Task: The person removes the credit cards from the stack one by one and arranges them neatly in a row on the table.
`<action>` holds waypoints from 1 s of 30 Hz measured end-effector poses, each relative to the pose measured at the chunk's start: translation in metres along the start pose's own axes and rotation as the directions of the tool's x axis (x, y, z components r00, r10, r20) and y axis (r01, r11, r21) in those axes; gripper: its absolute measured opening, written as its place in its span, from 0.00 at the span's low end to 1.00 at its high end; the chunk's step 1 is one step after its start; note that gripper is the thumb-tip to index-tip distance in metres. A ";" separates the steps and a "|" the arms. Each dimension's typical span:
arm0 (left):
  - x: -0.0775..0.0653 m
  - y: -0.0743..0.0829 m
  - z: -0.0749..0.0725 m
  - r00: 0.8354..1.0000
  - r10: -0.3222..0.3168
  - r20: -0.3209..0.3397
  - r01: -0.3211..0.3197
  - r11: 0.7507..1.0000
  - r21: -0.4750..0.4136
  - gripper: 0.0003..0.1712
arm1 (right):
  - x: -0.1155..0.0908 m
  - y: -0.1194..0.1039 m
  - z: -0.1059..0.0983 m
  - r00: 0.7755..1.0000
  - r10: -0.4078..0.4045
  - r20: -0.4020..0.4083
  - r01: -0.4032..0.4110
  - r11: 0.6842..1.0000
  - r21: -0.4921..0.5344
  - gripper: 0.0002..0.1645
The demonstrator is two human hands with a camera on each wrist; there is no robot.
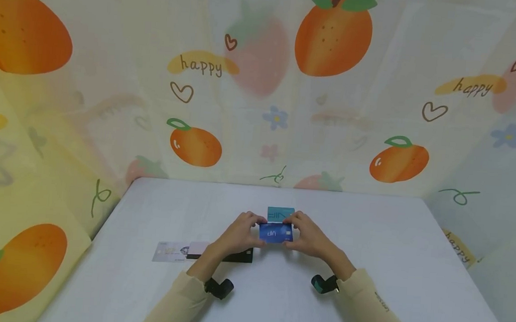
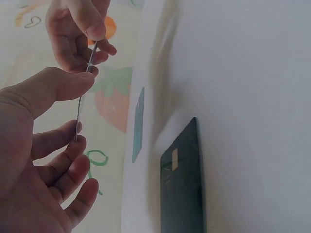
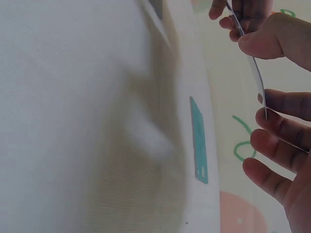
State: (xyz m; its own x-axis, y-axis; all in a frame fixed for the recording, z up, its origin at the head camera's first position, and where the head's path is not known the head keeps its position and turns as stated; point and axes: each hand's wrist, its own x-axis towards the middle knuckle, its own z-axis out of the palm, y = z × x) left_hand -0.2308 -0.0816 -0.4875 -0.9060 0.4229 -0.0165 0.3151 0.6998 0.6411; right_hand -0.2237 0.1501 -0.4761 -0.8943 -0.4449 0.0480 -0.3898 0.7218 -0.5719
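The blue card (image 1: 275, 233) reads "VIP" upside down, the backdrop (image 1: 262, 96) "happy"

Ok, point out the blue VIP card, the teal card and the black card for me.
Blue VIP card (image 1: 275, 233), head view: middle of its printed face.
Teal card (image 3: 198, 141), right wrist view: middle of its face.
Black card (image 2: 183, 187), left wrist view: middle of its visible face.

Smooth, thin plastic gives the blue card (image 1: 275, 235) an even face, as it does the teal card (image 3: 198, 141) and the black card (image 2: 182, 194), whose chip (image 2: 175, 159) looks metallic. The white tablecloth (image 1: 369, 238) appears matt and lightly textured; the backdrop (image 1: 247, 125) looks like matt, creased sheeting (fabric or plastic, it is hard to tell). The sleeves (image 1: 173, 302) are matt cloth, the wrist cameras (image 1: 222, 289) dark, smooth plastic.
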 end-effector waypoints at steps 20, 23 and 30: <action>-0.010 -0.013 0.015 0.996 0.030 0.088 -0.036 0.997 0.067 0.32 | -0.005 0.007 0.023 0.996 0.008 0.085 -0.006 1.000 -0.024 0.28; -0.010 -0.012 0.016 0.995 0.021 0.100 -0.030 0.995 0.093 0.32 | -0.006 0.007 0.025 0.995 0.001 0.095 0.003 0.999 -0.036 0.29; -0.012 -0.013 0.017 0.991 0.013 0.131 -0.031 0.989 0.141 0.32 | -0.006 0.006 0.030 0.993 -0.002 0.118 0.009 0.998 -0.058 0.29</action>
State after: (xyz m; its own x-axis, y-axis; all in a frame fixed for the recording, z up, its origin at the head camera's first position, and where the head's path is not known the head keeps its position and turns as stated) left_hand -0.2196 -0.0860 -0.5082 -0.8571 0.5035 -0.1088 0.3800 0.7606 0.5264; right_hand -0.2137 0.1407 -0.5044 -0.8613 -0.5059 -0.0479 -0.4098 0.7471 -0.5233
